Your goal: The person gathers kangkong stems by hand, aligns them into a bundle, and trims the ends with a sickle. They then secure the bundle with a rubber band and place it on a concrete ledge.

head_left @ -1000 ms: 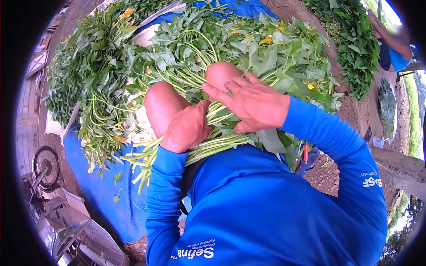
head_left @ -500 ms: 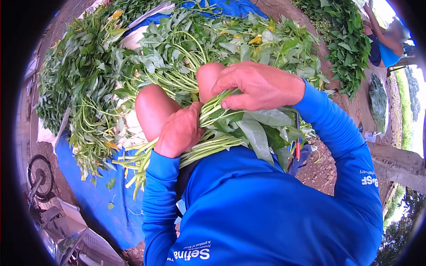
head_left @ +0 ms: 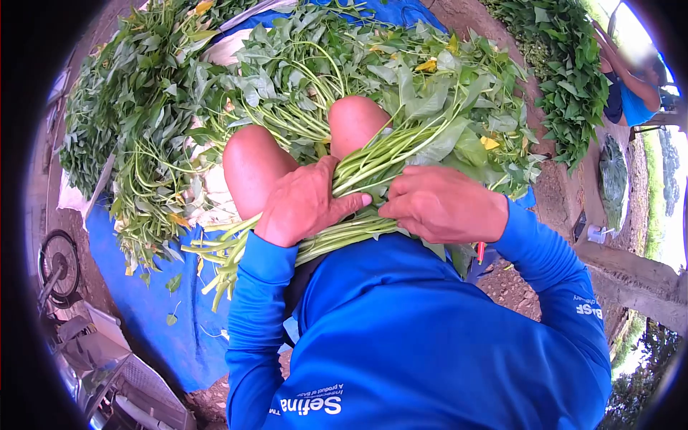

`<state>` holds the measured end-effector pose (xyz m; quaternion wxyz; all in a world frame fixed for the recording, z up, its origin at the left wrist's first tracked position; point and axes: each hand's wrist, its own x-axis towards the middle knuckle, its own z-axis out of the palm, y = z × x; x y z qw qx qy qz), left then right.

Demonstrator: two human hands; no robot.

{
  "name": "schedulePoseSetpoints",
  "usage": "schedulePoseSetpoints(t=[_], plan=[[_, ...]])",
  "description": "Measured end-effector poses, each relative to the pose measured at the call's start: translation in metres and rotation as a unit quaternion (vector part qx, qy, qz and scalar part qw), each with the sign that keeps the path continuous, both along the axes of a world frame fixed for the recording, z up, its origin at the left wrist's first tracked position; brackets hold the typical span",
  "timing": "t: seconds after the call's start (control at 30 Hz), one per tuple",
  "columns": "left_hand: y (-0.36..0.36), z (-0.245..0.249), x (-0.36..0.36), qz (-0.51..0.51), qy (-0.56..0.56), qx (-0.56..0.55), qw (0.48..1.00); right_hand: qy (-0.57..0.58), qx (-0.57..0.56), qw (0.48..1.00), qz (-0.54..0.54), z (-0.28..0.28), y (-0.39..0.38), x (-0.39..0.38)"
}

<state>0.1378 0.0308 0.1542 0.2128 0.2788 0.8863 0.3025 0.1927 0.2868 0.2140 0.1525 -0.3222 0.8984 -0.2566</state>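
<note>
Across my lap lies a bunch of leafy greens (head_left: 390, 154) with long pale-green stems, which looks like water spinach. My left hand (head_left: 301, 201) is closed around the stems near their cut ends, its thumb stretched over them. Just right of that thumb, my right hand (head_left: 448, 204) has its fingers curled in among stems and leaves; what they pinch is hidden. A lower layer of stems (head_left: 344, 236) runs under both hands against my body, cut ends sticking out to the left. The bunch's leaves spread toward the upper right.
Large heaps of greens (head_left: 136, 107) lie in front and to the left, on a blue tarp (head_left: 154, 308). Another leafy pile (head_left: 566, 79) is at the upper right, near a person in blue (head_left: 638, 100). A bicycle wheel (head_left: 59, 269) stands at the far left, a white cup (head_left: 596, 233) at the right.
My right hand has moved down and right, off the top of the bunch to its lower side. The upper stems now lie exposed, fanning to the upper right. My left hand keeps its hold.
</note>
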Motion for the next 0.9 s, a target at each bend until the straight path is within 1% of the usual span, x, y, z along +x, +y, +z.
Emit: schedulePoseSetpoints(t=[0.03, 0.07, 0.13, 0.17, 0.23, 0.33, 0.4, 0.43, 0.47, 0.5, 0.53, 0.57, 0.6, 0.63, 0.73, 0.77, 0.8, 0.83, 0.9], plan=[[0.003, -0.002, 0.002, -0.008, 0.031, -0.031, 0.999, -0.062, -0.055, 0.995, -0.058, 0.027, -0.006, -0.01], [0.005, -0.003, 0.004, -0.003, 0.046, -0.032, 0.998, -0.123, -0.109, 0.98, -0.115, 0.041, -0.01, -0.018], [0.008, -0.006, 0.006, 0.002, 0.076, -0.034, 0.997, 0.028, -0.13, 0.987, -0.09, 0.027, -0.021, -0.033], [0.006, -0.013, 0.003, -0.002, 0.066, -0.038, 0.997, 0.107, -0.139, 0.982, -0.075, 0.018, -0.023, -0.038], [0.001, -0.015, 0.0, -0.006, 0.054, -0.023, 0.998, 0.158, 0.036, 0.987, -0.011, -0.014, -0.02, -0.034], [-0.005, -0.009, 0.001, -0.014, 0.045, 0.005, 0.999, 0.155, 0.189, 0.969, 0.042, -0.02, -0.016, -0.039], [-0.004, 0.003, 0.001, -0.034, 0.023, 0.02, 0.999, 0.184, 0.235, 0.953, 0.045, -0.002, -0.012, -0.037], [-0.004, 0.002, 0.003, -0.019, 0.057, 0.024, 0.998, 0.213, 0.22, 0.951, 0.047, 0.006, -0.017, -0.037], [-0.004, 0.0, 0.006, -0.001, 0.094, 0.029, 0.995, 0.248, 0.189, 0.948, 0.057, -0.012, -0.009, -0.043], [-0.004, -0.003, 0.011, 0.013, 0.126, 0.035, 0.991, 0.278, 0.158, 0.945, 0.064, -0.047, 0.008, -0.045], [0.0, -0.008, 0.015, 0.01, 0.139, 0.016, 0.99, 0.306, 0.127, 0.941, 0.07, -0.067, 0.021, -0.044], [0.004, -0.015, 0.019, 0.008, 0.151, -0.004, 0.989, 0.249, 0.142, 0.955, 0.075, -0.065, 0.024, -0.043], [0.006, -0.018, 0.019, 0.007, 0.163, -0.027, 0.986, 0.235, 0.132, 0.961, 0.058, -0.061, 0.027, -0.044], [0.005, -0.019, 0.017, 0.009, 0.163, -0.014, 0.987, 0.217, 0.121, 0.968, 0.035, -0.051, 0.029, -0.043], [0.001, -0.012, 0.01, 0.0, 0.121, -0.001, 0.993, 0.144, 0.198, 0.969, -0.011, -0.017, 0.044, -0.036], [0.002, -0.009, 0.007, -0.013, 0.089, -0.012, 0.996, 0.129, 0.241, 0.962, -0.023, -0.007, 0.042, -0.037], [0.003, -0.008, 0.007, -0.017, 0.091, 0.002, 0.996, 0.113, 0.283, 0.952, -0.034, -0.002, 0.041, -0.037], [0.004, -0.007, 0.008, -0.016, 0.093, 0.016, 0.995, 0.231, 0.292, 0.927, -0.038, -0.009, 0.039, -0.034], [0.004, -0.002, 0.012, -0.001, 0.11, 0.041, 0.993, 0.339, 0.203, 0.917, -0.052, -0.027, 0.05, -0.022]])
